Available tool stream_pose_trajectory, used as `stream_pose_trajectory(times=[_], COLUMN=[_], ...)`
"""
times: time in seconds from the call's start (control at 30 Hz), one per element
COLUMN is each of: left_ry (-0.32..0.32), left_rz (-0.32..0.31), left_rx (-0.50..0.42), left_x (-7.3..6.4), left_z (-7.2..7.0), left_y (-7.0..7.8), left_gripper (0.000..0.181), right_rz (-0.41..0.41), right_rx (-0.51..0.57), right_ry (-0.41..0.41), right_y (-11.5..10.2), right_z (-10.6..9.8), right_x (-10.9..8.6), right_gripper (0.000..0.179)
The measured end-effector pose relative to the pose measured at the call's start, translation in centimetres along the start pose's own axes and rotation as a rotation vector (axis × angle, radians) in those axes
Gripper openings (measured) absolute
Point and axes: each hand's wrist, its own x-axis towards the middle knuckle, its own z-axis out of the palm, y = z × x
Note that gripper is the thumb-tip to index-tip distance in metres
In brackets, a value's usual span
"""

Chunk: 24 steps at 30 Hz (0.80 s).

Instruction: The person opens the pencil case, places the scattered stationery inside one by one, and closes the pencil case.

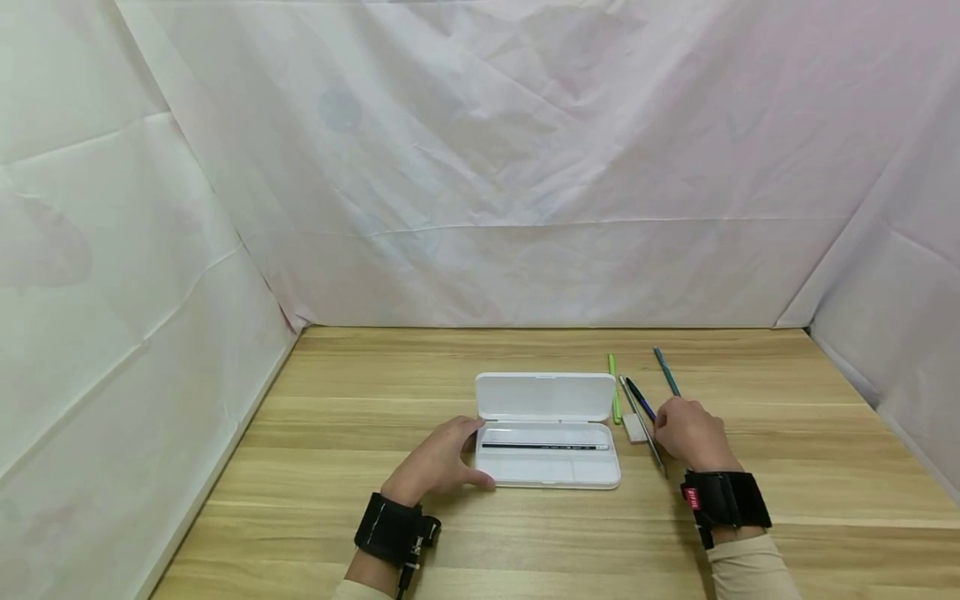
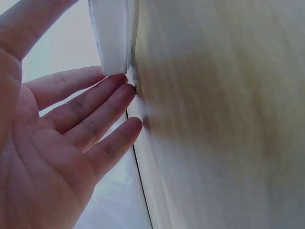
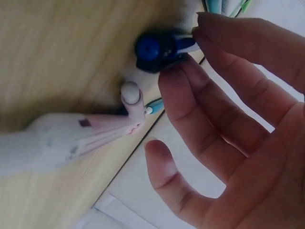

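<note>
An open white pencil case (image 1: 525,479) lies on the table, its lid (image 1: 545,396) tipped back. Inside it is a dark pencil (image 1: 543,447). My left hand (image 1: 442,462) rests at the case's left end, thumb by the front edge. Its fingers look fairly straight in the left wrist view, near the case's corner (image 2: 113,43). With my right hand (image 1: 690,433) I pinch the end of a dark blue pen (image 3: 155,50); in the head view that blue pen (image 1: 640,400) still lies among the others.
Right of the case are a green pen (image 1: 612,375), a slim grey pen (image 1: 654,450), a white eraser (image 1: 633,428) and a teal pencil (image 1: 665,370). A whitish-pink pen (image 3: 95,136) with a clip shows in the right wrist view. White cloth (image 1: 480,167) hangs behind the table.
</note>
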Motion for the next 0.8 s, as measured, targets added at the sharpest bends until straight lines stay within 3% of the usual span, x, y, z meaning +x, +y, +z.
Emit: stream_pose_trajectory(times=[0.3, 0.4, 0.63, 0.8], left_ry=[-0.002, -0.002, -0.001, -0.003], left_rz=[-0.012, -0.009, -0.007, -0.012], left_rx=[-0.008, -0.006, 0.005, 0.005], left_x=[0.03, 0.05, -0.01, 0.03], left_z=[-0.02, -0.05, -0.04, 0.01], left_y=[0.07, 0.09, 0.05, 0.03], left_gripper=[0.089, 0.089, 0.09, 0.09], right_rz=[-0.033, -0.017, 0.029, 0.038], right_rx=[0.024, 0.024, 0.025, 0.037], right_ry=[0.014, -0.008, -0.056, -0.07], right_y=[0.1, 0.07, -0.01, -0.09], right_z=[0.11, -0.02, -0.1, -0.18], right_x=[-0.37, -0.38, -0.26, -0.42], right_gripper=[0.009, 0.006, 0.016, 0.009])
